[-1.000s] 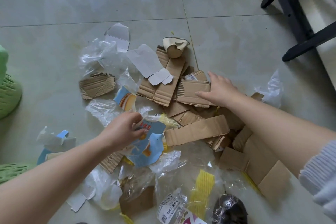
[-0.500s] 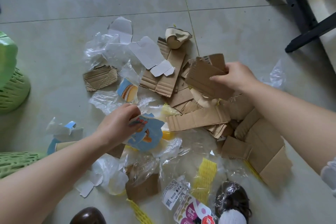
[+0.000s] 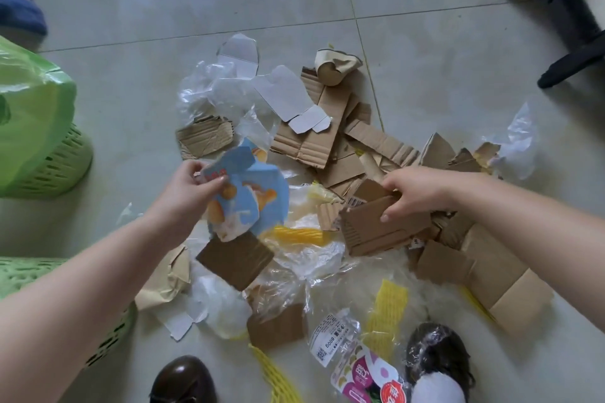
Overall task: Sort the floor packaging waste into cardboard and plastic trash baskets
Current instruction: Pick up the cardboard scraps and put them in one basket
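Hands first: the left hand [image 3: 191, 188] pinches the top corner of a blue printed carton piece [image 3: 248, 196] with pastry pictures, fingers curled round its edge, lifting it above the litter; the right hand [image 3: 415, 195] grips a brown corrugated cardboard piece [image 3: 376, 229], thumb underneath and fingers curled over its upper edge, holding it tilted just over the heap. Below the blue piece lies a dark brown cardboard square [image 3: 234, 258] on crumpled clear plastic film [image 3: 314, 255], with a yellow foam net [image 3: 299, 235] between the two held pieces. Beyond the hands, flattened cardboard strips [image 3: 314, 141] spread across the tiled floor [image 3: 425, 52], topped by white card cut-outs [image 3: 288, 98] and a crushed paper cup [image 3: 335, 69] at the far end. More folded cardboard [image 3: 491, 275] sits under the right forearm. Near the bottom edge lie a second yellow net [image 3: 388, 311], a labelled plastic bag [image 3: 347, 347] and a brown shoe [image 3: 183, 379]. At the left stand two green mesh baskets, the farther [image 3: 62, 160] lined with a green plastic bag [image 3: 29, 114], the nearer [image 3: 23, 271] partly hidden by the left arm. A black furniture leg [image 3: 563, 13] crosses the top right corner.
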The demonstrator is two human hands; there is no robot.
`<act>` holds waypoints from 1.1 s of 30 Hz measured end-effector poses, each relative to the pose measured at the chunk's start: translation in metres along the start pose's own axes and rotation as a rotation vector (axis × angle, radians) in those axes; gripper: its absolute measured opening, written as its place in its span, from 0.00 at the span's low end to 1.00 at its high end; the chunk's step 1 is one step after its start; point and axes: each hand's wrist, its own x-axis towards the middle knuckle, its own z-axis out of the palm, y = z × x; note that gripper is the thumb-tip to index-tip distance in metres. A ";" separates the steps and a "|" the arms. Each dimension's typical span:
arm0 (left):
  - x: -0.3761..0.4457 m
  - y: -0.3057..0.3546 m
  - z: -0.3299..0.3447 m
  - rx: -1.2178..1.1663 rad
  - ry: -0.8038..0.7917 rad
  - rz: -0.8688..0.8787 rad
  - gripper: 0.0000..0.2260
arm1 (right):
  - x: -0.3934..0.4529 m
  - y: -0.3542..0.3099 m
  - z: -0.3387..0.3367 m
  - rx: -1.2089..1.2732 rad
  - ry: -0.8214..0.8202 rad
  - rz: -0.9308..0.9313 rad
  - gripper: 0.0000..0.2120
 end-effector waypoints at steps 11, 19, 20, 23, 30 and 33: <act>0.051 0.010 0.031 -0.412 0.084 -0.462 0.07 | 0.022 0.010 0.008 -0.110 0.036 -0.073 0.13; 0.061 0.005 0.042 -0.377 0.105 -0.548 0.01 | 0.021 0.014 0.010 -0.070 0.061 -0.083 0.14; 0.061 0.005 0.043 -0.384 0.103 -0.564 0.02 | 0.021 0.014 0.010 -0.065 0.063 -0.083 0.14; 0.056 0.006 0.047 -0.443 0.053 -0.600 0.03 | 0.020 0.014 0.010 -0.039 0.060 -0.077 0.14; 0.056 0.010 0.052 -0.504 0.006 -0.537 0.07 | 0.016 0.016 0.010 0.030 0.061 -0.058 0.15; 0.053 0.013 0.049 -0.502 -0.002 -0.510 0.06 | 0.010 0.019 0.006 0.160 0.085 -0.005 0.15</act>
